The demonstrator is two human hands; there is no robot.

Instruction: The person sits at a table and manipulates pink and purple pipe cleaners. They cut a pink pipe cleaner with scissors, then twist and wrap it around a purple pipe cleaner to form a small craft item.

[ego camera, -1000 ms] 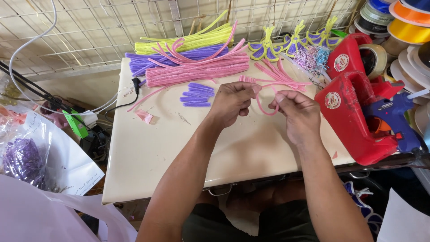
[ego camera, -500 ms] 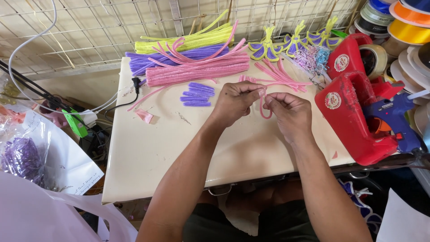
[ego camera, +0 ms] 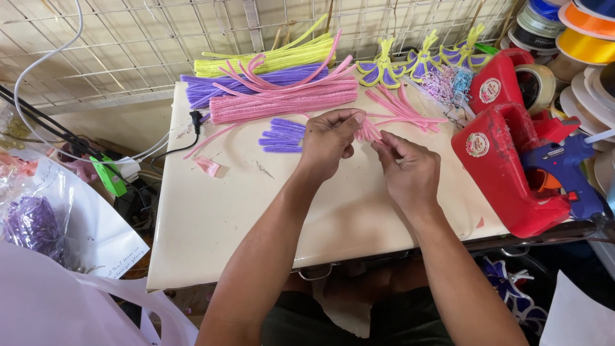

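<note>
Both hands meet over the middle of the cream counter [ego camera: 211,218], working 1 small bunch of pink pipe cleaners [ego camera: 369,130] between them. The left hand [ego camera: 328,141] has its fingers [ego camera: 349,119] closed around the upper end of the bunch, knuckles up, while the right hand [ego camera: 409,170] pinches the lower side with thumb and forefinger, its other fingers curled in. The bunch sits just above the counter surface, between the 2 hands, and how many stems it holds cannot be told. Just left of the left hand lie short purple pipe cleaner pieces [ego camera: 282,136], side by side on the counter. Behind them a thick bundle of long pink pipe cleaners [ego camera: 282,106] lies across the counter, with a purple bundle [ego camera: 211,90] and a yellow bundle [ego camera: 269,61] beyond it against the wire grid [ego camera: 128,45]. Loose pink stems [ego camera: 407,109] fan out near the far right of the hands. Near the back edge stand purple and yellow flower shapes [ego camera: 419,64]. To the right, touching the counter's edge, are 2 red tape dispensers [ego camera: 506,160], and a blue glue gun [ego camera: 564,160] rests just beside them. Stacked ribbon spools [ego camera: 580,38] fill the upper right corner. A small pink scrap [ego camera: 208,166] lies alone on the counter's left part, and a bag of purple material [ego camera: 29,224] sits off the counter at far left.
</note>
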